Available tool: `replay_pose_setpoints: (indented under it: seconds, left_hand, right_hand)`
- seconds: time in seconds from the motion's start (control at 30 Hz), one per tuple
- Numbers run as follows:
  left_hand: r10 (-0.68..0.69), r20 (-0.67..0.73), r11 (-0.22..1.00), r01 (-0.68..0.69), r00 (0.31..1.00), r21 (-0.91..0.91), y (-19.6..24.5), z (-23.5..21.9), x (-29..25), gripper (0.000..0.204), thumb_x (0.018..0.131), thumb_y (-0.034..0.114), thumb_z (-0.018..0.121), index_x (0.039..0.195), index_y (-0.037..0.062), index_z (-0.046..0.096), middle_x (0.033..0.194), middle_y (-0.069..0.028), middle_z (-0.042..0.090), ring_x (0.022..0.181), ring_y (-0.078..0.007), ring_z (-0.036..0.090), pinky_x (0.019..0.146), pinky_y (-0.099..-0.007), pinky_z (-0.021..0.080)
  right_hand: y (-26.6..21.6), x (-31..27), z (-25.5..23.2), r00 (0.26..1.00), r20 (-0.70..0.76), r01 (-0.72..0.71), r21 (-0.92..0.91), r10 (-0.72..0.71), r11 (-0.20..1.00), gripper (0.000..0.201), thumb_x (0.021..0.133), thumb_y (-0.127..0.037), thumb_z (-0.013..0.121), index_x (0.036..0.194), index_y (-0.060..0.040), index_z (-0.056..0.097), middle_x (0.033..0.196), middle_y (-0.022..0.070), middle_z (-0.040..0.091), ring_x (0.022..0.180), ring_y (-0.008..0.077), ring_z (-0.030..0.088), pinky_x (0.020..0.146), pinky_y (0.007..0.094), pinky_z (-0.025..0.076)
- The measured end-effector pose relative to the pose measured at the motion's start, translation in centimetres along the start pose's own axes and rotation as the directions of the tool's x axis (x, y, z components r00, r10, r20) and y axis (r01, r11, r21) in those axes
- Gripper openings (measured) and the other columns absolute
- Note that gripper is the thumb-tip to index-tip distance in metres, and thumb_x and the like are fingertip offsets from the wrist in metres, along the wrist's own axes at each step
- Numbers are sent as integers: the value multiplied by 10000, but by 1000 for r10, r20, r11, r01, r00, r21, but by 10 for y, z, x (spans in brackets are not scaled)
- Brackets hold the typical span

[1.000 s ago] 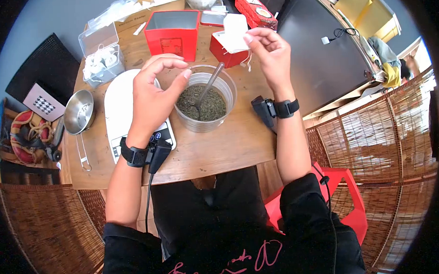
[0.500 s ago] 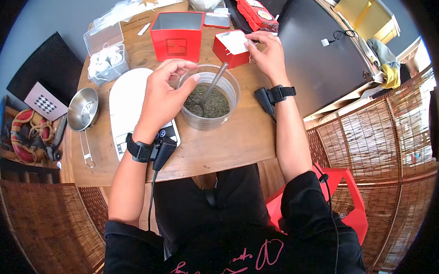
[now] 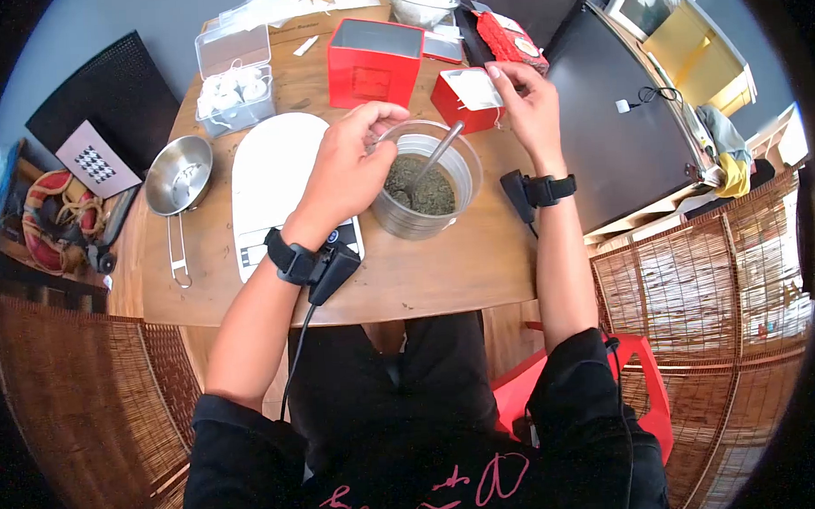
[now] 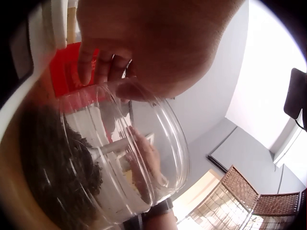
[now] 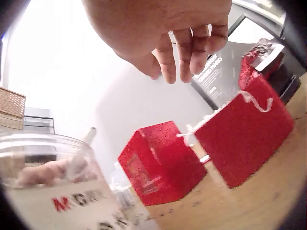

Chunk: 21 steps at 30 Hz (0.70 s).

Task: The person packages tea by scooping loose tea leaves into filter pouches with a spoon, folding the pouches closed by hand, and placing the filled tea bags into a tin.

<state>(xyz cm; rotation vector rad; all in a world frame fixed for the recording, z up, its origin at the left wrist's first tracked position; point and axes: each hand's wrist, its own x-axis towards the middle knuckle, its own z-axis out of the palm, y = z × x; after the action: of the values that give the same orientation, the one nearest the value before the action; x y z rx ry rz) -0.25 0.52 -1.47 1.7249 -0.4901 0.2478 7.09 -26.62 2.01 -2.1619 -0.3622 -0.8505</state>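
My left hand (image 3: 350, 158) is at the left rim of a clear plastic tub (image 3: 420, 220), its fingers loosely bent; thumb and rim overlap in the left wrist view. Inside the tub lie dark green dried leaves (image 3: 431, 195), like loose tea, with a metal spoon (image 3: 447, 144) standing in them. By the right edge of a small red box (image 3: 464, 113) is my right hand (image 3: 530, 111). Its fingers (image 5: 184, 60) hang relaxed above the box in the right wrist view, nothing between them. White drawstring bags (image 3: 475, 86) fill the box, strings trailing over its side.
A white kitchen scale (image 3: 274, 174) lies left of the tub, with a metal pan (image 3: 179, 177) beyond it. Behind stand a larger red box (image 3: 374, 72) and a plastic container (image 3: 241, 112) of wrapped white bundles. A dark panel (image 3: 600, 122) borders the table's right side.
The right hand lowered a white bag into the small red box and let go of it. My left hand moved closer to the tub's rim. The head view shifted.
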Motion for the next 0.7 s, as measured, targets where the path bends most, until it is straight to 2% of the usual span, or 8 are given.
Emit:
replay_pose_setpoints:
  seconds: [0.2,0.27,0.33,0.53,0.6,0.63,0.67,0.7]
  left_hand:
    - [26,-6,1000,-26,1000,14,2,0,0,404,839,-52,513,1208,13,664,1108,-79,728,971,-147,648,890,-299,510]
    - [30,-15,1000,-30,999,-7,1,1,-1,401,841,-49,516,1207,16,665,1110,-80,728,978,-152,646,893,-306,510]
    - [38,-29,999,-39,999,-25,-2,2,-1,398,842,-46,518,1206,18,666,1112,-82,729,985,-157,645,897,-312,509]
    - [23,-26,1000,-23,999,-12,0,1,-1,365,851,-34,532,1183,21,675,1073,-99,730,973,-172,658,877,-317,520]
    - [36,-38,999,-36,999,8,-4,1,0,361,853,-29,535,1182,19,676,1050,-106,729,970,-181,674,867,-322,526]
    - [31,-30,999,-31,999,10,-3,1,0,362,854,-29,536,1183,20,676,1051,-107,731,973,-180,678,868,-322,526]
    - [27,-20,1000,-27,999,12,-3,1,0,362,854,-28,536,1185,22,677,1053,-107,732,976,-179,682,869,-322,526]
    - [29,-22,999,-29,999,14,-2,0,-1,362,854,-28,536,1185,22,677,1053,-107,732,976,-179,682,869,-322,526]
  right_hand:
    - [-68,41,9,950,243,202,-8,-194,979,294,961,-274,684,1116,-34,755,940,110,763,826,168,691,782,300,541]
    - [-70,57,25,931,282,231,44,-234,972,294,959,-278,665,1116,-48,759,963,129,769,863,213,718,801,335,553]
    - [-69,72,44,846,446,333,-13,-292,943,278,951,-261,653,1099,-53,765,983,152,766,892,273,732,821,378,560]
    - [-64,102,94,731,625,450,-142,-273,882,286,960,-207,620,1121,-5,743,982,173,760,886,293,721,840,393,555]
    - [-55,113,113,620,774,376,-146,-132,915,280,952,-182,611,1120,0,741,998,174,755,855,308,719,847,398,557]
    - [-62,117,116,572,813,393,-157,-107,906,287,939,-190,631,1135,-13,741,967,136,755,801,251,706,800,366,566]
    - [-68,119,118,571,813,396,-155,-111,905,287,939,-190,631,1135,-13,741,967,136,755,801,251,706,800,366,566]
    - [-74,123,119,498,867,299,-210,36,931,299,934,-209,646,1153,-28,738,949,106,745,786,212,688,767,349,565]
